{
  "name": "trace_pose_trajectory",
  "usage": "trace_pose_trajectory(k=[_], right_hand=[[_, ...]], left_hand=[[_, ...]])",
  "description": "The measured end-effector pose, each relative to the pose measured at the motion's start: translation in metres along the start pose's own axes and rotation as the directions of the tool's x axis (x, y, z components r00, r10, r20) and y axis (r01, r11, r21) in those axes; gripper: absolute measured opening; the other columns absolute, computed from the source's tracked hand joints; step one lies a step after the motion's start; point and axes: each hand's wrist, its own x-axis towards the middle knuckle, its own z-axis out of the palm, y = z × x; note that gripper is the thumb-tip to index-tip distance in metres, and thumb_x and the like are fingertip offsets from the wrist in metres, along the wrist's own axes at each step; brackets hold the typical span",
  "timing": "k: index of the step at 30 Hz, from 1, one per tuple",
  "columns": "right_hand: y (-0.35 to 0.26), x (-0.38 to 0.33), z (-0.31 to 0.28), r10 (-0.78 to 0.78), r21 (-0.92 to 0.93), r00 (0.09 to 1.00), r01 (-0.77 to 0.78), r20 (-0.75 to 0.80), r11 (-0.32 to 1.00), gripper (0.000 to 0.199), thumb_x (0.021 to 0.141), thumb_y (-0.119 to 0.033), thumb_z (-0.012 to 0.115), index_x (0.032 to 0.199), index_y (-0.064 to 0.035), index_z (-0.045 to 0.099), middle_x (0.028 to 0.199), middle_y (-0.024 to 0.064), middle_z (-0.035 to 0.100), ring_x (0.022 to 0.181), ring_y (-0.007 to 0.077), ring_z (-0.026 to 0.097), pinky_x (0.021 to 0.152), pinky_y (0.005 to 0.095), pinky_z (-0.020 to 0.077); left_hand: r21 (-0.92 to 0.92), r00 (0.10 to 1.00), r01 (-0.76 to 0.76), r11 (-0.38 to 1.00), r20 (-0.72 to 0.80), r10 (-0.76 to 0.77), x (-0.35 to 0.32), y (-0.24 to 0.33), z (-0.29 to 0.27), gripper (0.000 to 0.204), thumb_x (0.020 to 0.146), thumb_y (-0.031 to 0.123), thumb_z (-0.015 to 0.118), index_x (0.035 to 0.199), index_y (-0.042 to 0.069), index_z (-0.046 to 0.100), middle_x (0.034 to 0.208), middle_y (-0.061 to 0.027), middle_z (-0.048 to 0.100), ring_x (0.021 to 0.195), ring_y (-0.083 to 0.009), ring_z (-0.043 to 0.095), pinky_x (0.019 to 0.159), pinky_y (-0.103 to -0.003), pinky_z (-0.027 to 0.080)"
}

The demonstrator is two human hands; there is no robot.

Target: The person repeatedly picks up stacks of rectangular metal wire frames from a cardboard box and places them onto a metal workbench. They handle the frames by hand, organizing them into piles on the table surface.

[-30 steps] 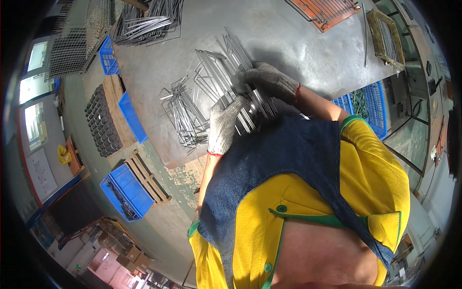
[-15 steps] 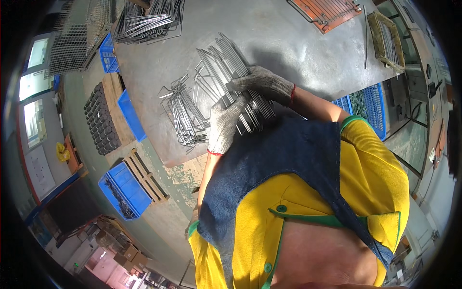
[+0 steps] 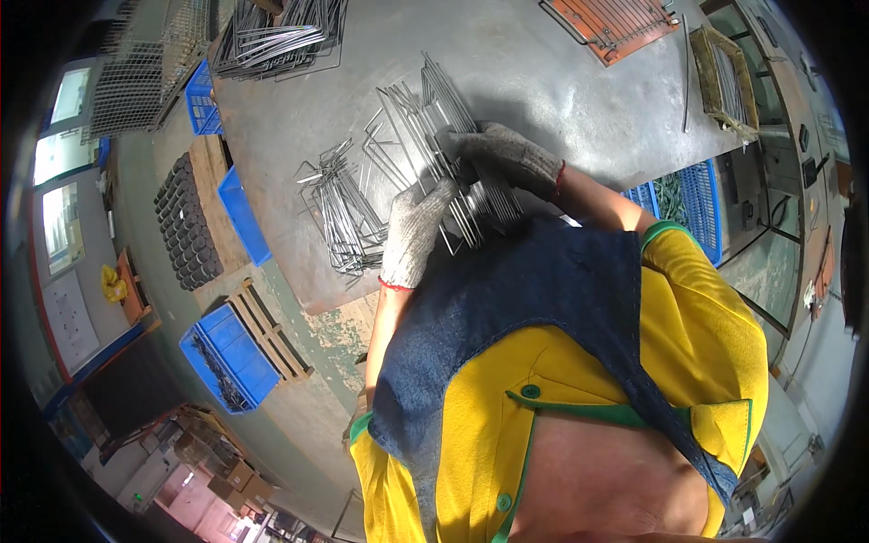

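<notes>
Both my hands wear knitted work gloves and are closed around bundles of bent metal wire frames (image 3: 453,109) above the grey metal table (image 3: 561,100). My left hand (image 3: 418,222), in a pale glove, grips the near left part of the frames. On the right, my right hand (image 3: 507,156), in a darker grey glove, has its fingers wrapped over a second bundle beside the first. The fingertips of both hands are partly hidden among the wires. Left of my left hand lies a loose pile of bent wire pieces (image 3: 348,217) on the table.
Another stack of wire frames (image 3: 281,41) lies at the far left of the table. An orange board with metal rods (image 3: 615,27) and a wooden box of rods (image 3: 724,81) are at the far right. Blue crates (image 3: 688,208) stand by the table's right edge.
The gripped frames have separated into two bundles, with a gap between their far ends. My left hand has shifted slightly left, my right hand slightly right.
</notes>
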Motion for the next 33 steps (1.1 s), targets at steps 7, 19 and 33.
trace_pose_trajectory(k=[7,19,33], right_hand=[[0.004,0.015,0.012,-0.050,-0.125,0.994,0.062,0.092,0.990,0.036,0.080,-0.027,0.076,0.099,0.0017,0.065,0.081,0.0035,0.064,0.070,0.0108,0.058,0.064,0.0255,0.0491],[-0.003,-0.001,0.006,0.001,-0.008,0.994,0.000,0.106,1.000,0.038,0.086,-0.033,0.067,0.106,-0.0012,0.066,0.090,0.0023,0.066,0.081,0.0121,0.060,0.073,0.0275,0.0491],[0.006,-0.037,-0.035,-0.133,0.467,0.982,0.057,0.132,0.882,0.043,0.099,-0.029,0.047,0.129,0.0019,0.052,0.091,0.0031,0.062,0.079,0.0121,0.057,0.071,0.0272,0.0482]], left_hand=[[0.059,0.999,-0.005,0.998,-0.041,0.007,0.001,-0.005,-0.003,0.022,0.093,0.015,0.061,0.108,0.000,0.067,0.082,-0.0039,0.068,0.071,-0.0078,0.059,0.063,-0.022,0.047],[0.146,0.999,-0.051,0.988,0.020,0.048,-0.002,0.003,0.001,0.021,0.095,0.017,0.055,0.102,0.000,0.065,0.084,-0.0042,0.067,0.072,-0.0087,0.060,0.062,-0.024,0.048],[-0.227,0.999,-0.019,0.974,-0.047,0.008,-0.013,0.018,0.003,0.044,0.100,0.036,0.047,0.112,-0.004,0.062,0.082,-0.0072,0.063,0.055,-0.0087,0.051,0.048,-0.020,0.042]])
